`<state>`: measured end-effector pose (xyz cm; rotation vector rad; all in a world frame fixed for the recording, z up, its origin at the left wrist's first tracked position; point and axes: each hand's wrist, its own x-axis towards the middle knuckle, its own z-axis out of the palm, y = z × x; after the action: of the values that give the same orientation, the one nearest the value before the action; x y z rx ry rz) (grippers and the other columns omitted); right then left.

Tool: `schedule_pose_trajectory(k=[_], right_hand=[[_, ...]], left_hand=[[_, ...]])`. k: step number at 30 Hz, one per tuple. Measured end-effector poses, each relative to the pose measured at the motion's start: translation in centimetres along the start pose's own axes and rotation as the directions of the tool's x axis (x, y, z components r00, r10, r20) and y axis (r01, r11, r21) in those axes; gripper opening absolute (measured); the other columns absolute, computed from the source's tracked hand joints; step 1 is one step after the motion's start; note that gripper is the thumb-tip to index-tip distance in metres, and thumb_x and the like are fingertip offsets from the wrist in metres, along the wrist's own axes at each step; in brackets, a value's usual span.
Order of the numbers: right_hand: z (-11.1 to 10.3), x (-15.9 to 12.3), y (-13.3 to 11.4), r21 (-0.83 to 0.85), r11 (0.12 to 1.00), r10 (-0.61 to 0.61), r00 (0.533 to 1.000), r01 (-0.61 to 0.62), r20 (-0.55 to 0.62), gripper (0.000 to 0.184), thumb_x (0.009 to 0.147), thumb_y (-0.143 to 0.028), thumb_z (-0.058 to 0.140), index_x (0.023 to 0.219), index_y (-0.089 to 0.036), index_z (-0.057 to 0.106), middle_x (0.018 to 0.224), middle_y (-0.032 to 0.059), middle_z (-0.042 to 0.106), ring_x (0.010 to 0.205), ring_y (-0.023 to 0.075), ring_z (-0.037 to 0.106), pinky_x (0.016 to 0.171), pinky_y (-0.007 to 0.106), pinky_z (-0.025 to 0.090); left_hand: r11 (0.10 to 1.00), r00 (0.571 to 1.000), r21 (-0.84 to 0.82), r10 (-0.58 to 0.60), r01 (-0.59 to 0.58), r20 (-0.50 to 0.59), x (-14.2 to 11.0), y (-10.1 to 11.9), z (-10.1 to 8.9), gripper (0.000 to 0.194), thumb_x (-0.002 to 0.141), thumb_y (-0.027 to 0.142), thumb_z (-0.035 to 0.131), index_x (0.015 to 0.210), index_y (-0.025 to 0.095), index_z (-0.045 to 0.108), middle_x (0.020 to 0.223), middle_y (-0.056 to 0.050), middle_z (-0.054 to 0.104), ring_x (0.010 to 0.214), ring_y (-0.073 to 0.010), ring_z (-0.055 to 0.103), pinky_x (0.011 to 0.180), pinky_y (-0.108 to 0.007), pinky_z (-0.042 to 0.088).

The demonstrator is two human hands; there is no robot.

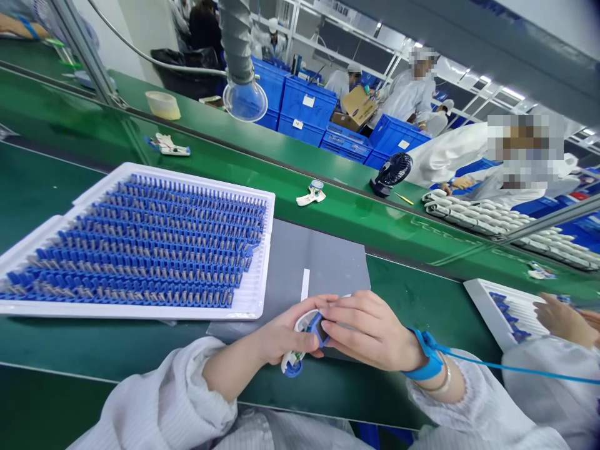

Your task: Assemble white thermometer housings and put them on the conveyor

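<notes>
Surface: green assembly-line bench (412, 319) with a gray mat (328, 256)
Tray: white tray (268, 250) of blue-and-gray parts (140, 250) in rows, left of the hands
Left hand (281, 334): closed, gripping a white-and-blue plastic device (304, 326)
Right hand (370, 331): closed on the same device, blue wrist strap (424, 357) on its wrist
Device: between both hands, over the mat's lower edge

Two white trays (140, 309), one desk fan (392, 172), and roughly five blue crates (307, 103).
</notes>
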<state>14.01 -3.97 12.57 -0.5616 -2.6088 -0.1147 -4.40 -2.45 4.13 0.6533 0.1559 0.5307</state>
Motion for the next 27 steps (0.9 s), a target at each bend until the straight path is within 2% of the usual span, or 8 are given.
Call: schedule_pose_trajectory(k=[2, 4, 6, 10, 15, 21, 24, 27], right_hand=[[0.1, -0.4, 0.0, 0.044, 0.999, -0.006, 1.000, 0.005, 0.019, 0.013, 0.093, -0.013, 0.053, 0.103, -0.007, 0.059, 0.104, 0.0102, 0.062, 0.099, 0.0213, 0.054, 0.077, 0.032, 0.047], [0.2, -0.7, 0.0, 0.069, 0.998, -0.008, 1.000, 0.007, 0.011, 0.015, 0.094, -0.010, 0.050, 0.105, -0.005, 0.059, 0.105, 0.0115, 0.062, 0.099, 0.0223, 0.055, 0.078, 0.033, 0.049], [0.1, -0.7, 0.0, 0.085, 0.996, -0.019, 1.000, 0.019, 0.002, 0.017, 0.095, -0.009, 0.045, 0.104, -0.004, 0.059, 0.103, 0.0122, 0.063, 0.098, 0.0224, 0.056, 0.077, 0.033, 0.050], [0.3, -0.5, -0.1, 0.097, 0.995, -0.005, 1.000, 0.008, -0.026, 0.017, 0.095, -0.008, 0.045, 0.102, -0.004, 0.060, 0.099, 0.0121, 0.064, 0.096, 0.0213, 0.058, 0.076, 0.033, 0.052], [1.1, -0.5, -0.2, 0.124, 0.991, 0.051, 0.997, -0.043, -0.064, 0.014, 0.090, -0.009, 0.056, 0.102, -0.003, 0.060, 0.099, 0.0137, 0.064, 0.097, 0.0218, 0.058, 0.079, 0.032, 0.052], [1.2, -0.6, 0.0, 0.185, 0.982, 0.060, 0.995, -0.045, -0.080, 0.011, 0.090, -0.009, 0.056, 0.101, -0.008, 0.059, 0.095, 0.0102, 0.064, 0.091, 0.0194, 0.059, 0.075, 0.031, 0.052], [0.9, -0.1, 0.1, 0.308, 0.944, 0.159, 0.982, -0.120, -0.105, 0.006, 0.091, -0.014, 0.055, 0.096, -0.012, 0.057, 0.092, 0.0093, 0.062, 0.087, 0.0177, 0.058, 0.075, 0.032, 0.051], [0.8, 0.4, 0.4, 0.395, 0.900, 0.243, 0.964, -0.183, -0.106, 0.005, 0.090, -0.013, 0.054, 0.094, -0.016, 0.055, 0.090, 0.0076, 0.060, 0.083, 0.0169, 0.055, 0.074, 0.033, 0.048]], left_hand=[[0.999, 0.998, 0.029, -0.020, 0.022, -0.059, 0.0, 0.1, 0.1, 0.073, 0.052, 0.046, 0.082, 0.116, 0.025, 0.053, 0.115, -0.005, 0.046, 0.081, -0.0109, 0.054, 0.062, -0.017, 0.052], [0.999, 0.995, 0.045, -0.016, 0.021, -0.101, 0.1, 0.1, 0.3, 0.067, 0.051, 0.047, 0.082, 0.109, 0.024, 0.057, 0.132, -0.005, 0.034, 0.084, -0.0110, 0.054, 0.061, -0.017, 0.052], [0.999, 0.992, 0.043, -0.019, 0.024, -0.125, 0.1, 0.1, 0.3, 0.064, 0.050, 0.047, 0.082, 0.105, 0.025, 0.058, 0.137, -0.003, 0.027, 0.084, -0.0101, 0.053, 0.061, -0.017, 0.052], [0.999, 0.987, 0.030, -0.040, 0.045, -0.156, 0.2, 0.1, 0.1, 0.065, 0.051, 0.047, 0.082, 0.106, 0.026, 0.056, 0.128, -0.003, 0.036, 0.079, -0.0082, 0.053, 0.061, -0.017, 0.051], [0.996, 0.982, 0.033, -0.078, 0.085, -0.174, 0.2, 0.1, 0.1, 0.081, 0.047, 0.049, 0.083, 0.117, 0.025, 0.050, 0.102, -0.003, 0.049, 0.076, -0.0099, 0.055, 0.061, -0.019, 0.050], [0.996, 0.981, 0.013, -0.084, 0.088, -0.173, 0.2, 0.1, 0.1, 0.076, 0.048, 0.050, 0.082, 0.114, 0.025, 0.052, 0.100, -0.003, 0.050, 0.073, -0.0090, 0.053, 0.061, -0.019, 0.049], [0.996, 0.987, 0.047, -0.064, 0.072, -0.150, 0.3, 0.1, 0.1, 0.070, 0.050, 0.049, 0.081, 0.110, 0.024, 0.054, 0.107, -0.004, 0.047, 0.072, -0.0075, 0.051, 0.061, -0.018, 0.050], [0.996, 0.992, 0.080, -0.039, 0.049, -0.124, 0.3, 0.0, 0.1, 0.065, 0.052, 0.050, 0.080, 0.107, 0.024, 0.056, 0.101, -0.003, 0.046, 0.071, -0.0064, 0.047, 0.061, -0.017, 0.051]])
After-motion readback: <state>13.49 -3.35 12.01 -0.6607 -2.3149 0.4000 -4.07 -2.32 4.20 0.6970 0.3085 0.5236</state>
